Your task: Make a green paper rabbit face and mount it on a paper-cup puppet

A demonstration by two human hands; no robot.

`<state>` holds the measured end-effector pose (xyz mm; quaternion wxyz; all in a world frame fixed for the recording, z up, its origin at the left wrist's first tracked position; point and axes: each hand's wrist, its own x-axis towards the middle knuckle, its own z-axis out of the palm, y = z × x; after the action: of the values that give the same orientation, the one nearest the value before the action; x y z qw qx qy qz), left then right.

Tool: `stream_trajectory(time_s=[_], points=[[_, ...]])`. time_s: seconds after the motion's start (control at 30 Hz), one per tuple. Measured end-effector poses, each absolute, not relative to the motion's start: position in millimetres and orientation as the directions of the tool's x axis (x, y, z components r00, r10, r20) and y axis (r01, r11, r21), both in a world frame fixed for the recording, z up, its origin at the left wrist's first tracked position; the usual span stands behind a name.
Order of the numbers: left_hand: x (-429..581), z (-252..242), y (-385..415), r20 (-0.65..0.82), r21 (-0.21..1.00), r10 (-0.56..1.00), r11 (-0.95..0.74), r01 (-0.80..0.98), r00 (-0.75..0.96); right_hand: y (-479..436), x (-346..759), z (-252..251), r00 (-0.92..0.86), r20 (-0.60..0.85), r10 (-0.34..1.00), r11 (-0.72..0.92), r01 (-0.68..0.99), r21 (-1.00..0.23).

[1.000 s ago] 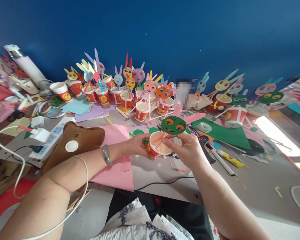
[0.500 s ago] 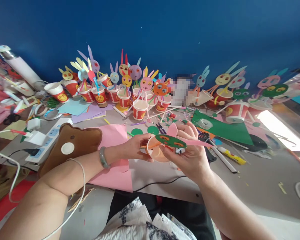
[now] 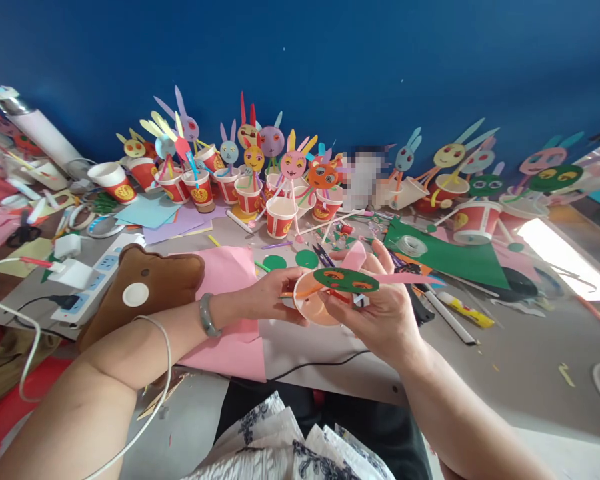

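A paper cup (image 3: 310, 312) is tipped with its mouth toward me, above the near part of the table. My left hand (image 3: 275, 293) is closed round the cup's left side. On the cup's right, my right hand (image 3: 375, 313) grips a green paper rabbit face (image 3: 347, 281) against the rim, with the thumb inside the mouth. The face has orange eyes and pink paper ears (image 3: 355, 257). An orange strip (image 3: 307, 291) crosses the cup's opening. Most of the cup's outside is hidden by my fingers.
Red-and-white cups (image 3: 281, 217) with paper rabbit faces line the wall. Pink paper (image 3: 235, 347) and a brown bear-shaped pad (image 3: 150, 287) lie left, beside a power strip (image 3: 93, 277). Scissors (image 3: 324, 257), green paper (image 3: 445, 253) and a yellow tube (image 3: 465, 309) are ahead and right. A white cable (image 3: 167, 360) crosses my left forearm.
The green rabbit face has shifted slightly right and tilted a little, and the pink ears moved with it. Both hands keep their hold on the cup. The view has shifted slightly.
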<state>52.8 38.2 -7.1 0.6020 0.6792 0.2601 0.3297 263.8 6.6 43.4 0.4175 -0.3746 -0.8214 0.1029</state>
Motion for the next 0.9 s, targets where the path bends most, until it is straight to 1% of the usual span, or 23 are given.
stream_trajectory(time_s=[0.4,0.63,0.9], points=[[52.0,-6.4,38.1,0.163,0.984,0.742,-0.172,-0.051,0.65,7.7,266.0,42.4,-0.422,0.591,0.687,0.716,0.532,-0.453],[52.5,-6.1,38.4,0.124,0.991,0.748,-0.129,-0.041,0.652,8.9,266.1,43.6,-0.467,0.579,0.668,0.732,0.552,-0.399],[52.7,-6.3,37.8,0.101,0.993,0.763,-0.116,-0.018,0.638,11.2,264.8,39.4,-0.466,0.592,0.658,0.736,0.566,-0.372]])
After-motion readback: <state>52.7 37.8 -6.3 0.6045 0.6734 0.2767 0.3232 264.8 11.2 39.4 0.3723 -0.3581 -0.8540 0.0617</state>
